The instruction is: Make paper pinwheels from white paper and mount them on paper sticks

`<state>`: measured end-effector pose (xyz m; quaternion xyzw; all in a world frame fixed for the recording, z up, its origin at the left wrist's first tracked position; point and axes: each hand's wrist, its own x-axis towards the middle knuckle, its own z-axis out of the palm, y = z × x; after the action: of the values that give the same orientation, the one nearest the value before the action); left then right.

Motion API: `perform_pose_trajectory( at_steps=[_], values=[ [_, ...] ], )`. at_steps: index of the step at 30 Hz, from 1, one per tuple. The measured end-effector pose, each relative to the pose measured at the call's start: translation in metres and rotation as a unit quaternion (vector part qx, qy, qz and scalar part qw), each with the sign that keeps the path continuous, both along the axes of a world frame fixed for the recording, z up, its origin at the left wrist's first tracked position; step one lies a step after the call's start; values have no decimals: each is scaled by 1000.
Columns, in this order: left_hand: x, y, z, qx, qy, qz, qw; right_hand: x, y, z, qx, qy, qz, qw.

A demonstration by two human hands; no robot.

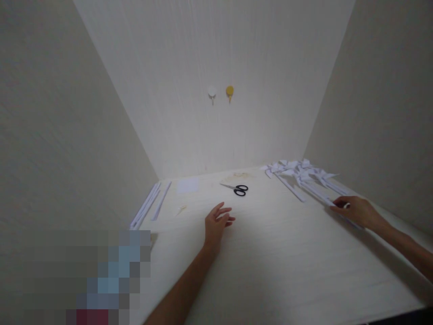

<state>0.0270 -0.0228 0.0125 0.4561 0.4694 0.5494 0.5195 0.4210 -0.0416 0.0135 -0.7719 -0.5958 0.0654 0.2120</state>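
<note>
My right hand (359,211) is at the right side of the table, thumb and fingers closed on the lower end of a white paper pinwheel's stick (316,193). That pinwheel lies among several others, their folded heads (287,169) bunched toward the back wall and partly overlapping. Over the middle of the table is my left hand (214,228), holding nothing, its fingers apart and slightly curled. Beyond it lie black-handled scissors (236,188), blades pointing left.
White paper sticks (146,205) lie along the left wall, with a single stick (161,201) beside them. A square paper sheet (188,184) and thin pale slivers (181,208) are nearby. A white hook (211,91) and yellow hook (230,90) hang on the back wall. The lower left is pixelated.
</note>
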Motion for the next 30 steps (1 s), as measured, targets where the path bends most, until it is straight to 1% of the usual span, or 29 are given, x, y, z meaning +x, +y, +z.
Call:
perform_pose_trajectory(
  at_steps=[7, 16, 24, 30],
  values=[
    [1, -1, 1, -11, -15, 16, 1000, -2, -3, -5, 1, -15, 23, 1000],
    [1, 0, 1, -5, -4, 10, 1000, 1, -3, -3, -25, -21, -11, 999],
    [2, 1, -1, -7, -3, 15, 1000, 5, 2, -5, -9, -49, -9, 999],
    [1, 1, -2, -5, -4, 14, 1000, 13, 1, -7, -34, -55, -22, 998]
  ],
)
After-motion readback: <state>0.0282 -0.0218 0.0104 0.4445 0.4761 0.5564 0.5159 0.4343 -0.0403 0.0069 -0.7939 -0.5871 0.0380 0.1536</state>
